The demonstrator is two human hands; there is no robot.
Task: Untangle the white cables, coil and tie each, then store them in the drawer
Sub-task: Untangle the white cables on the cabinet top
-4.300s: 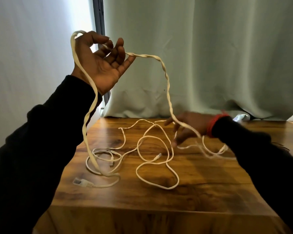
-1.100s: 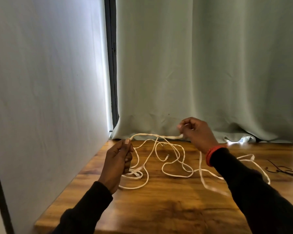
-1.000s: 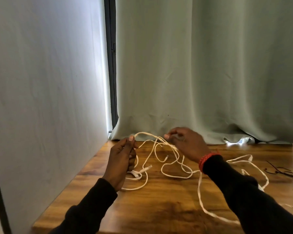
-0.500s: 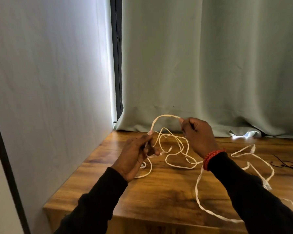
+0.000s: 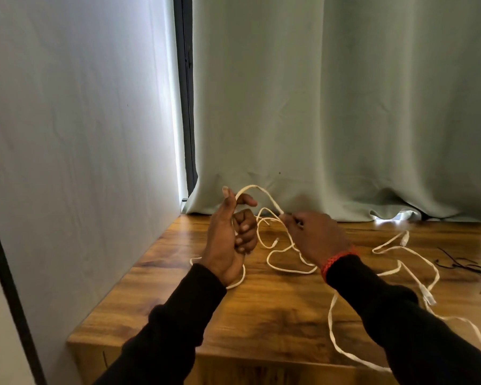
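The left hand (image 5: 231,240) grips a strand of the white cables (image 5: 286,269) in its curled fingers, and the right hand (image 5: 314,237) pinches the same strand just beside it, an arch of cable rising between them above the wooden worktop (image 5: 275,315). The rest lies in loose loops on the worktop, one length trailing off its front edge. To coil well, the person should probably lay even loops into the left hand, feeding slack gently so crossings slip free.

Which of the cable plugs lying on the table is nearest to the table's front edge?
The plug at the right, beside the right sleeve. The plug far right and the small one between the hands both lie further back.
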